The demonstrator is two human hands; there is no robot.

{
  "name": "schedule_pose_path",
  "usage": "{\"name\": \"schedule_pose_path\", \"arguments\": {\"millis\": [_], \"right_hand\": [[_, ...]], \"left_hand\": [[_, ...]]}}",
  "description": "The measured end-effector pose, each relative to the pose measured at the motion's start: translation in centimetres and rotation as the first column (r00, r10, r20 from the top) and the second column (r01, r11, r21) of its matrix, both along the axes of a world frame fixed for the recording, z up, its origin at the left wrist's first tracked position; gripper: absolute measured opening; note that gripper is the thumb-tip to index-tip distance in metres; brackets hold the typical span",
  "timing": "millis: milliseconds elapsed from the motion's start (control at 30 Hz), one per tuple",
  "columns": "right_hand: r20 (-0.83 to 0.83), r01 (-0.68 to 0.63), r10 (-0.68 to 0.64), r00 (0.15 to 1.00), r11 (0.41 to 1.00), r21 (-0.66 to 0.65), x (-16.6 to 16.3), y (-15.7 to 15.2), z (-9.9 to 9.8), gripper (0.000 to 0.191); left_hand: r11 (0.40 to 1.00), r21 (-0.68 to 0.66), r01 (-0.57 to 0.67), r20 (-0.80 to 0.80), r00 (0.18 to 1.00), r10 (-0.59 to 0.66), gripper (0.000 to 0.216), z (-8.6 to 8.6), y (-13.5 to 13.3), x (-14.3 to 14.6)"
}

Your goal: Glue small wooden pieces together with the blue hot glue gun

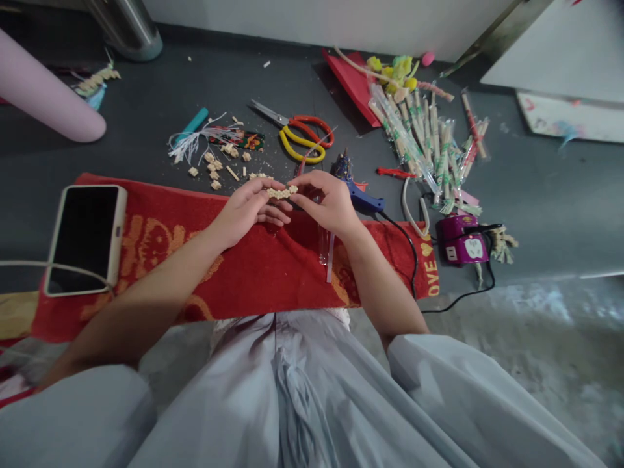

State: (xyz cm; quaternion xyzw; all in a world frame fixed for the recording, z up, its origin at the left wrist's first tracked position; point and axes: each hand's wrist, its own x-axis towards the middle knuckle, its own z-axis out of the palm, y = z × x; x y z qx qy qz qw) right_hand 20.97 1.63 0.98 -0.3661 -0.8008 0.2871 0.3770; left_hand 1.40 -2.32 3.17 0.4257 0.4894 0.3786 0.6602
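A short row of small pale wooden-looking pieces (281, 194) is held between my two hands over the far edge of a red towel (273, 273). My left hand (253, 207) pinches its left end between thumb and forefinger, the other fingers loosely spread. At the right end, the thumb and fingers of my right hand (325, 200) close on it. Just beyond my hands lie loose pale pieces (213, 166) and crumbs. A blue glue gun (363, 198) rests right of my right hand, its nozzle pointing away. Clear and pale strips (330, 257) lie under my right wrist.
Scissors (297, 133) with red and yellow handles lie ahead. White strings (195, 140) are left of them. Wrapped sticks (424, 136) pile up at right, near a purple power adapter (463, 240) with black cable. A phone (88, 240) lies left; a steel flask (129, 32) stands behind.
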Motion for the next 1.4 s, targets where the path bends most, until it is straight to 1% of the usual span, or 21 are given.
{"name": "schedule_pose_path", "arguments": {"millis": [133,267,367,467,567,633,767,900,1000,1100,1167,1267,1400], "right_hand": [[0.029,0.005,-0.005,1.000,1.000,0.008,0.2,0.1,0.0,0.019],[0.093,0.030,-0.038,0.995,0.996,0.082,0.2,0.0,-0.1,0.016],[0.166,0.026,-0.048,0.985,0.991,0.131,0.1,-0.2,-0.2,0.022],[0.222,0.010,-0.043,0.974,0.989,0.151,0.0,-0.3,-0.2,0.028],[0.213,0.008,-0.044,0.976,0.986,0.167,-0.1,-0.5,-0.1,0.031],[0.182,0.022,-0.055,0.982,0.984,0.179,-0.2,-0.7,0.0,0.032],[0.131,0.037,-0.062,0.989,0.982,0.184,-0.3,-0.9,0.2,0.029],[0.101,-0.011,-0.010,0.995,0.980,0.199,-0.4,-0.8,0.2,0.029],[0.077,-0.048,0.031,0.997,0.972,0.231,-0.4,-0.6,0.1,0.025],[0.045,-0.075,0.065,0.997,0.967,0.245,-0.5,-0.5,0.0,0.021],[0.025,-0.082,0.078,0.997,0.965,0.250,-0.4,-0.5,0.0,0.021],[0.000,-0.066,0.068,0.998,0.966,0.251,-0.3,-0.4,0.0,0.022],[-0.030,-0.051,0.059,0.998,0.970,0.236,-0.2,-0.4,0.3,0.023]], "left_hand": [[1.000,-0.002,-0.012,0.001,1.000,0.012,0.024,-0.1,0.1,0.0],[0.998,0.004,-0.060,0.007,0.998,0.060,0.023,-0.4,0.3,0.1],[0.992,-0.003,-0.129,0.017,0.991,0.129,0.020,-0.5,0.4,0.2],[0.983,-0.045,-0.180,0.028,0.983,0.181,0.013,-0.1,0.5,0.4],[0.978,-0.076,-0.196,0.035,0.979,0.199,0.008,0.3,0.5,0.6],[0.977,-0.077,-0.198,0.036,0.979,0.201,0.010,0.5,0.5,0.6],[0.985,-0.044,-0.167,0.034,0.985,0.169,0.013,0.2,0.4,0.6],[0.992,-0.025,-0.125,0.026,0.992,0.126,0.013,-0.4,0.4,0.5],[0.999,-0.007,-0.052,0.043,0.998,0.052,0.012,-0.8,0.3,0.3],[0.999,0.036,0.040,0.067,0.997,-0.042,0.012,-1.2,0.2,0.0],[0.994,0.070,0.079,0.071,0.994,-0.084,0.012,-1.4,0.1,-0.1],[0.987,0.139,0.085,0.038,0.995,-0.091,0.015,-1.5,-0.1,-0.3],[0.967,0.250,0.044,-0.044,0.998,-0.034,0.017,-1.6,0.0,-0.6]]}}
